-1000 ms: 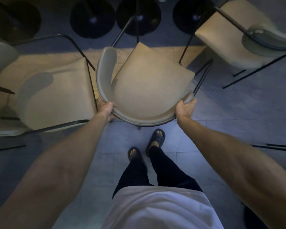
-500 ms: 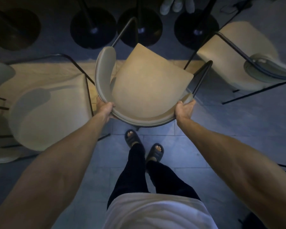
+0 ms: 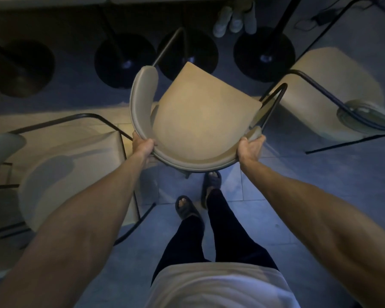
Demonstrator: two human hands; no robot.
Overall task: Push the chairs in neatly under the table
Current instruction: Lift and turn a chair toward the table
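A beige chair (image 3: 200, 121) with a curved backrest and black metal legs stands in front of me, turned slightly to the right. My left hand (image 3: 142, 147) grips the left side of its backrest. My right hand (image 3: 250, 150) grips the right side. The table edge (image 3: 53, 2) runs along the top of the view, with round black pedestal bases (image 3: 125, 61) on the floor below it. A second beige chair (image 3: 71, 174) stands close on the left, and a third (image 3: 333, 94) stands to the right.
Pale shoes of another person (image 3: 233, 18) show under the table at the top. A cable and adapter (image 3: 320, 17) lie on the floor at the upper right. My feet in dark sandals (image 3: 187, 210) stand on grey floor tiles just behind the chair.
The chair has moved forward toward the table bases with both hands on its backrest. I have stepped after it, and the table edge has come into view.
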